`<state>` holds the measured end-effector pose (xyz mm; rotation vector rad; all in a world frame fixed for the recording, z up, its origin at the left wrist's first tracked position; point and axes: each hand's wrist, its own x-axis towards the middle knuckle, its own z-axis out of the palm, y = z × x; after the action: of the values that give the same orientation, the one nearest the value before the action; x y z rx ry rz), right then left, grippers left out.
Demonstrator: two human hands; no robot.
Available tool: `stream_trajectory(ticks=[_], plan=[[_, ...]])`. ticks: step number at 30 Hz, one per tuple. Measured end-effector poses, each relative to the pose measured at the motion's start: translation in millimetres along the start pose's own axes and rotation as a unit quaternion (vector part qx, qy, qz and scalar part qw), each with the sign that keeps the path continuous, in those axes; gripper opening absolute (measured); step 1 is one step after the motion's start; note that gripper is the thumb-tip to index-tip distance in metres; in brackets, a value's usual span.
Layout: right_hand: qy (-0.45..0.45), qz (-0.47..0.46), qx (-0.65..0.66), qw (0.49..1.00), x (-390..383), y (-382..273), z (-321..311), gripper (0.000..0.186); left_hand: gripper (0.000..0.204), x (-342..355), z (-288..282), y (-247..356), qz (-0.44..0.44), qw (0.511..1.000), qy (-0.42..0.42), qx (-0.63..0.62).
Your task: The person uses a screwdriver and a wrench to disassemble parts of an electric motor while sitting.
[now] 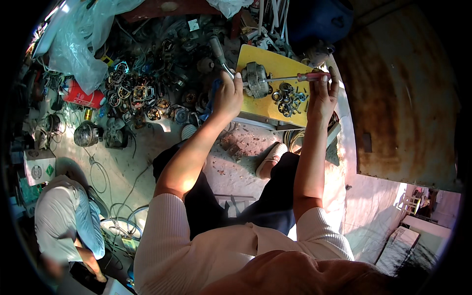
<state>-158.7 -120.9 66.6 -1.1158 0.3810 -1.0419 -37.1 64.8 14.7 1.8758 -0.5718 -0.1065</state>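
Note:
A round metal motor part [256, 80] sits on a yellow board [246, 105] in front of me. My right hand [322, 96] is closed on the red handle of a screwdriver [290, 78], whose shaft points left and reaches the side of the motor part. My left hand [228, 97] is closed around a tool with a thick grey handle [216, 47] and a shiny metal shaft; its working end is hidden, so I cannot tell its kind. The left fingertips are close beside the motor part. Small rings and screws [288, 100] lie on the board near it.
A heap of motor parts [142, 93] covers the floor at left, with plastic sheeting [81, 44] and a red can [83, 95]. A blue barrel [319, 19] stands behind the board. Rusty sheet metal [403, 98] rises at right. Another person [61, 216] bends over at lower left.

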Motion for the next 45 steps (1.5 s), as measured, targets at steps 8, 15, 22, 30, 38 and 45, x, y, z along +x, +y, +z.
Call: stream_trajectory(ticks=[8,15,22,30,38,45], plan=[[-0.012,-0.031,-0.002,0.999,-5.0,-4.0,13.9,0.037,0.034,-0.5,2.9,-3.8,-0.004,1.000,0.007,0.005],[-0.024,-0.027,0.019,0.999,5.2,2.9,-6.8,0.037,0.035,-0.7,5.0,-1.6,-0.014,1.000,0.011,0.002],[0.014,0.003,-0.003,1.000,1.1,1.2,0.8,0.038,0.034,-0.2,3.5,-2.5,-0.002,1.000,0.005,0.008],[-0.025,0.014,0.041,0.999,7.4,-4.4,-7.0,0.039,0.033,0.0,2.4,-0.1,-0.008,1.000,-0.001,0.012],[0.038,0.037,-0.006,0.999,7.8,2.9,-9.4,0.041,0.034,0.7,3.8,-3.2,0.000,1.000,0.003,0.009],[-0.014,0.004,0.061,0.998,6.0,0.8,-2.6,0.040,0.033,0.2,3.7,-3.2,0.011,1.000,0.010,0.008]])
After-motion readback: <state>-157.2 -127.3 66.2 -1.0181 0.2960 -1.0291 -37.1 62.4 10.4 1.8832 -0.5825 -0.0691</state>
